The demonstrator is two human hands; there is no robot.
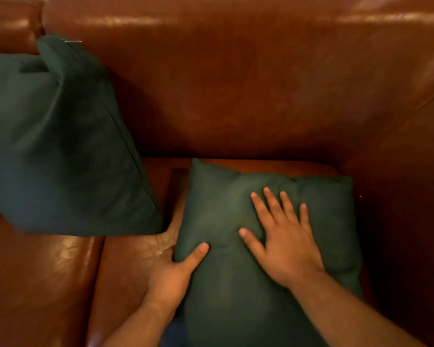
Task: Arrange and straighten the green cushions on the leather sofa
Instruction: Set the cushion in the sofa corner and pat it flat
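Brown glossy leather sofa [261, 83] fills the whole view, backrest across the top, seat cushions below, right armrest rising at the right edge.

Right hand [283, 244] lies flat and open, palm down, fingers [273, 204] spread, pressing on the top face of the dark green fabric cushion lying flat [236, 284] on the right seat. Nothing gripped by it, just resting on the fabric. Forearm comes in from the lower right across the cushion's near part.

Left hand [169, 276] is at the left edge of the same cushion: thumb [197, 254] on top of the fabric, the other fingers tucked out of sight beside or under the edge, so it looks like a pinch hold on the cushion's side, though the hidden fingers cannot be confirmed. Left forearm enters from the bottom centre.

Flat cushion sits in the sofa's right corner, its far edge near the backrest, right side close to the armrest, near end running out of the bottom of the frame. Surface slightly dented around the right palm.

Second, larger dark green fabric cushion [60, 146] stands tilted at the left, leaning toward the backrest, lower corner resting on the seat just beside the flat cushion's left edge. A seam line runs down its right side and a small pale tag [73, 41] shows at its top corner. Its left side is cut off by the frame.
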